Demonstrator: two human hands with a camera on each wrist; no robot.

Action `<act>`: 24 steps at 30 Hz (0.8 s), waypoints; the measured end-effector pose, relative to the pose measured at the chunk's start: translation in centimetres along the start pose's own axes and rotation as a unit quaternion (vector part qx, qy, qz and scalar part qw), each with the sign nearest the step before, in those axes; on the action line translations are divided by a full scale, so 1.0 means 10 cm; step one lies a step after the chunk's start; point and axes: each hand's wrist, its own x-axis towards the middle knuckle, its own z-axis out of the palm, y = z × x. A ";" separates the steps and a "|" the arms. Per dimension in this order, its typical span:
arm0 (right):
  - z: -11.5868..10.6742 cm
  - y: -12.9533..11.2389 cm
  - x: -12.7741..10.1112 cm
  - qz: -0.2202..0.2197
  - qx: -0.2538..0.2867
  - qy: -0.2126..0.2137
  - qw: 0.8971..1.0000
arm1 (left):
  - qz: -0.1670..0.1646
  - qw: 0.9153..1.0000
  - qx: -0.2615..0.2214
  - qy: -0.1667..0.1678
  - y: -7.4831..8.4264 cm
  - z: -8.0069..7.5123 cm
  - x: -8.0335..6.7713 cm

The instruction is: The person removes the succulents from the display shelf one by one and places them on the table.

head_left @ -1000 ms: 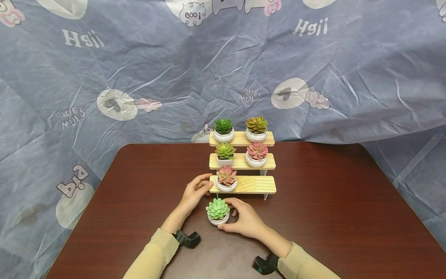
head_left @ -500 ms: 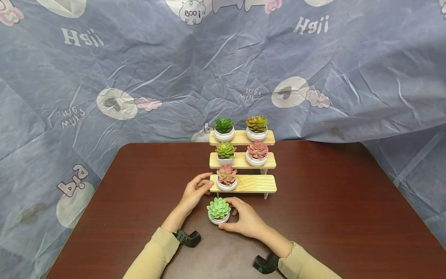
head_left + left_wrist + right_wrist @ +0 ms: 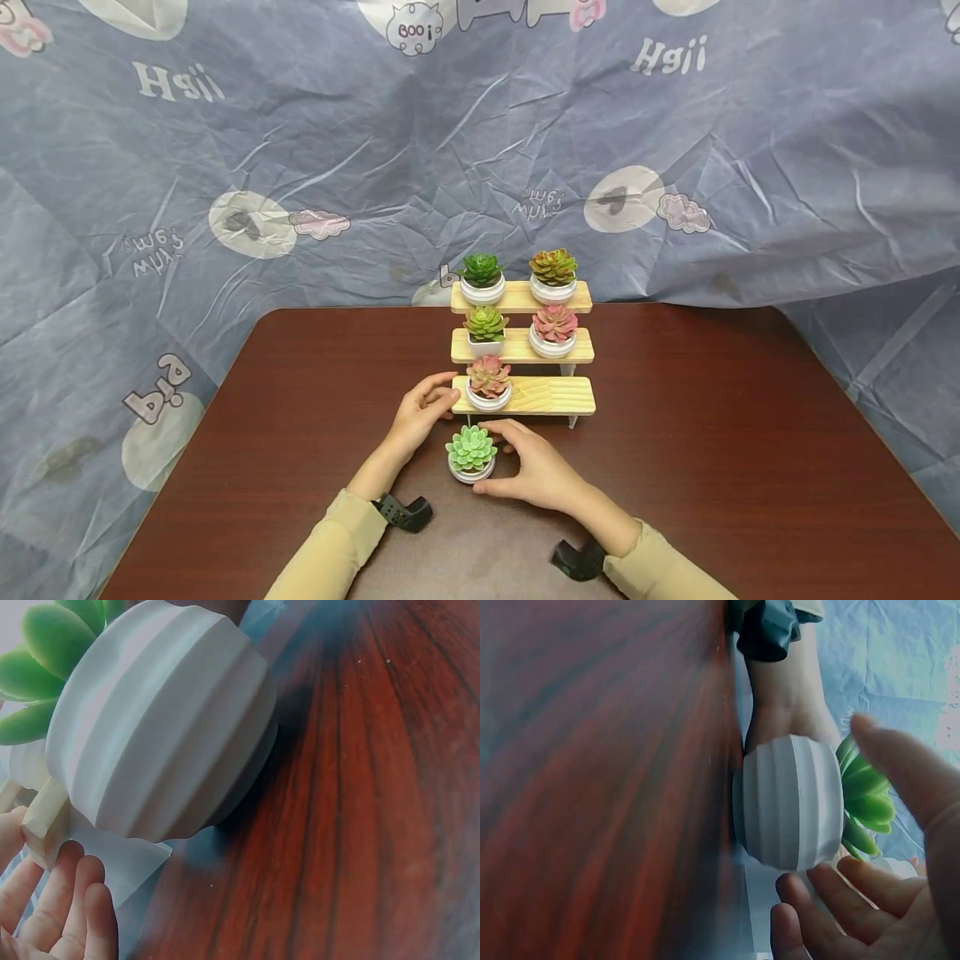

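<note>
In the head view, a dark red-brown worktop (image 3: 712, 467) carries a three-step wooden stand (image 3: 551, 396) near the middle of its far edge, with a crumpled blue printed cloth (image 3: 225, 167) hanging behind. The light green succulent in a white ribbed pot (image 3: 470, 454) stands on the worktop just in front of the left end of the stand's lowest step. The right hand (image 3: 536, 471) is cupped around the pot's right side, thumb toward the near edge and fingers (image 3: 498, 428) curved round the far side; whether they touch the pot cannot be told here. The left hand (image 3: 422, 414) rests at the left end of the lowest step, its fingers loosely curled against the wood beside a pink succulent (image 3: 487, 383). Four more potted succulents stand on the two upper steps.

In the left wrist view, the white ribbed pot (image 3: 161, 727) fills the frame, standing on the worktop (image 3: 360, 787). The left hand's fingers (image 3: 71, 900) lie relaxed just under the end of the wooden step (image 3: 45, 821).

In the right wrist view, the pot (image 3: 791, 802) stands against the worktop (image 3: 607, 780). The right hand's fingers (image 3: 832, 900) and thumb curve open around it with a gap showing, not gripping.
</note>
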 end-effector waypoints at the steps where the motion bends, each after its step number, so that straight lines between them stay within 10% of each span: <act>1: -0.01 -0.01 0.00 0.002 0.001 0.000 1.000 | 0.000 1.000 0.000 0.000 0.00 0.00 0.00; 24: -0.23 -0.13 0.04 0.046 0.000 0.093 0.995 | 0.001 1.000 -0.002 0.003 0.00 0.01 0.00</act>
